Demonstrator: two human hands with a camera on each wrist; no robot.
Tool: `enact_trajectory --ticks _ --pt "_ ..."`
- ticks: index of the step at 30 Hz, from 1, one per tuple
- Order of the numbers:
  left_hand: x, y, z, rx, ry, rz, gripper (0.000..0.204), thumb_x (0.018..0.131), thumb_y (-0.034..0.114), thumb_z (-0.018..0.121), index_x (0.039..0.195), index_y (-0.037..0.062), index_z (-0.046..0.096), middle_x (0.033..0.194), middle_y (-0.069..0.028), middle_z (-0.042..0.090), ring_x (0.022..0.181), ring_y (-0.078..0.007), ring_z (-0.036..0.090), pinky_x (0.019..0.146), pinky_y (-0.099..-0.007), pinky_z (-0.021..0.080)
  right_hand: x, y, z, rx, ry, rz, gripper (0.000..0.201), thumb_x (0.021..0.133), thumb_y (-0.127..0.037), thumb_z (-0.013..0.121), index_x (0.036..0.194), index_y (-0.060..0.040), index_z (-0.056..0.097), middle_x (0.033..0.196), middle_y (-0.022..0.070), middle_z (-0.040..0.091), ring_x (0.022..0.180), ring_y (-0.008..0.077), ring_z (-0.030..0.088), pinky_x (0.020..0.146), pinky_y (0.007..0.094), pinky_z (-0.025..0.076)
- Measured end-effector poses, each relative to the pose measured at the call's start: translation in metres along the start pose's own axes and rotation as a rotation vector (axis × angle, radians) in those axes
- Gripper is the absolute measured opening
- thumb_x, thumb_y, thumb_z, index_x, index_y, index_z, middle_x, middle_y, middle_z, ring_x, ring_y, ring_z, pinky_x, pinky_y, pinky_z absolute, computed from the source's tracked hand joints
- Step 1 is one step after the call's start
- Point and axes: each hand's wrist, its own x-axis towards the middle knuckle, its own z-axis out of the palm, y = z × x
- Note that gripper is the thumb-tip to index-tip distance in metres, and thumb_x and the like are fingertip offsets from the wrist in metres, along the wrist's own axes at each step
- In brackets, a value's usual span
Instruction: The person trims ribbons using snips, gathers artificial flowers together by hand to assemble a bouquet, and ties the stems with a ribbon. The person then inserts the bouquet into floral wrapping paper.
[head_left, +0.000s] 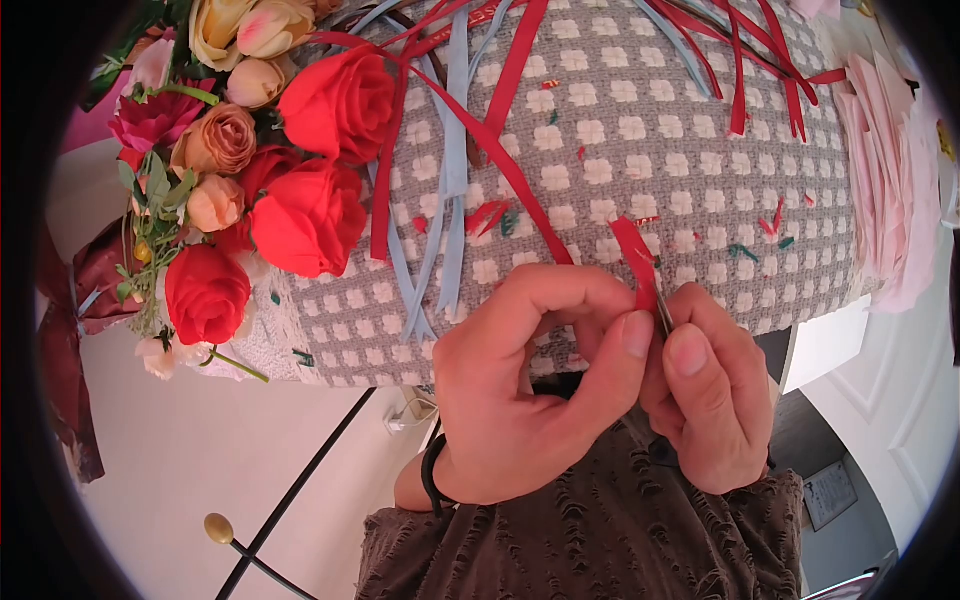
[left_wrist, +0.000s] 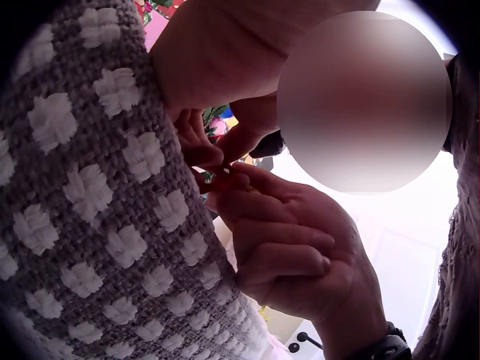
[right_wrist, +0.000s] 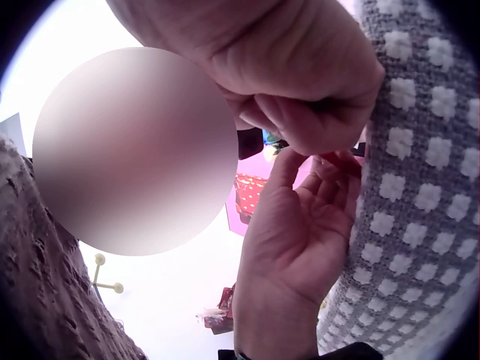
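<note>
My left hand (head_left: 545, 385) pinches a short red ribbon piece (head_left: 632, 255) between thumb and forefinger, its cut end pointing up. Close against it, my right hand (head_left: 715, 395) holds a slim metal-bladed tool (head_left: 663, 308), with the thumb on top and the fingers curled under. The blade lies along the ribbon's right edge; most of the tool is hidden in the hand. Seen from the left wrist, the fingertips of the right hand (left_wrist: 289, 244) meet those of the left hand (left_wrist: 225, 60). The right wrist view shows the left palm (right_wrist: 304, 232) beneath the right hand (right_wrist: 300, 82).
A grey-and-white checked cloth (head_left: 620, 170) lies under the hands, strewn with red and green scraps. Red roses (head_left: 310, 215) and other flowers are heaped at left. Red ribbons (head_left: 520, 65) and light-blue ribbons (head_left: 455, 110) trail from the back. Pink sheets (head_left: 880, 170) stack at right.
</note>
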Motion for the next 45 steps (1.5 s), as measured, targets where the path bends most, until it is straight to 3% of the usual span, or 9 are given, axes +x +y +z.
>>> enact_trajectory --ticks 11,13,14,16,45 --pt "0.0045 0.0041 -0.0013 0.003 -0.034 -0.031 0.016 0.084 -0.003 0.064 0.097 -0.0034 0.054 0.088 -0.0071 0.063 0.079 -0.009 0.059 0.072 -0.0212 0.046 0.0011 0.0016 -0.0008 0.0 -0.006 -0.045 0.029 0.099 -0.028 0.045 0.089 -0.0014 0.051 0.058 0.0035 0.047 0.05 0.0085 0.044 0.048 0.0268 0.035" --pt "0.0067 0.0008 0.0004 -0.052 0.02 0.007 0.015 0.079 -0.004 0.068 0.092 -0.003 0.06 0.079 -0.0053 0.064 0.069 -0.0065 0.059 0.063 -0.0205 0.047 0.0011 0.0012 -0.0004 -0.002 -0.001 -0.046 0.029 0.099 -0.028 0.045 0.089 -0.0012 0.051 0.058 0.0032 0.047 0.051 0.008 0.043 0.048 0.0266 0.035" --pt "0.006 0.0026 0.0003 -0.052 0.02 0.006 0.015 0.079 -0.004 0.068 0.092 -0.003 0.06 0.079 -0.0053 0.064 0.069 -0.0065 0.059 0.063 -0.0205 0.047 0.0009 0.0016 -0.0003 -0.002 -0.001 -0.045 0.029 0.099 -0.028 0.045 0.089 -0.0012 0.051 0.058 0.0032 0.047 0.051 0.008 0.043 0.048 0.0266 0.035" --pt "0.0042 0.0079 -0.0005 -0.073 -0.016 -0.068 0.014 0.083 -0.005 0.065 0.094 -0.0043 0.056 0.089 -0.0088 0.063 0.082 -0.0105 0.06 0.075 -0.0236 0.047 0.0004 0.003 -0.0001 -0.007 0.007 -0.052 0.029 0.099 -0.028 0.045 0.089 -0.001 0.051 0.058 0.003 0.047 0.05 0.008 0.043 0.047 0.0266 0.035" --pt "0.0062 0.0033 -0.0035 -0.118 -0.028 0.006 0.015 0.083 -0.003 0.066 0.093 -0.0028 0.056 0.086 -0.0091 0.063 0.075 -0.0101 0.058 0.068 -0.0232 0.045 0.0011 0.0001 0.002 -0.029 0.003 -0.1 0.029 0.098 -0.029 0.047 0.092 -0.0005 0.052 0.06 0.0047 0.048 0.052 0.0097 0.045 0.049 0.0262 0.037"
